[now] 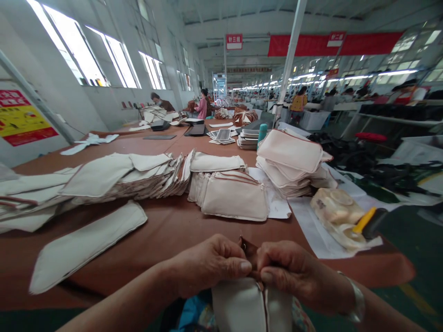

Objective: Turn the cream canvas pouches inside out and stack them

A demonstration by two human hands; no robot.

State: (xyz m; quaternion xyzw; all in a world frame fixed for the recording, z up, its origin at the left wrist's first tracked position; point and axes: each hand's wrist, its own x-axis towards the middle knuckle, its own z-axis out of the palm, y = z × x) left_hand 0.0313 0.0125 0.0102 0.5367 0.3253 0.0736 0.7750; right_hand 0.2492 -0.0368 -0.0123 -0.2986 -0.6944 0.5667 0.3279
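Close to my body at the table's front edge, both hands pinch a cream sewn piece [238, 304] with a brown end. A dark seam or slit runs down its middle, and a small shiny bit shows at the brown part. My left hand [214, 265] is closed on the brown end from the left, thumb pressed on top. My right hand [297, 274] grips it from the right with curled fingers, close to the left thumb. The lower part of the piece hangs in front of my lap and leaves the frame. A single cream panel [90, 246] lies flat on the left.
Stacked cream pieces [235, 196] stand ahead on the brown table [166, 230], with a long overlapping row [100, 177] to their left. At right are another pile [290, 152], a teal bottle [262, 133], and a plastic container [337, 207] beside a yellow-handled tool [365, 220]. People work farther back.
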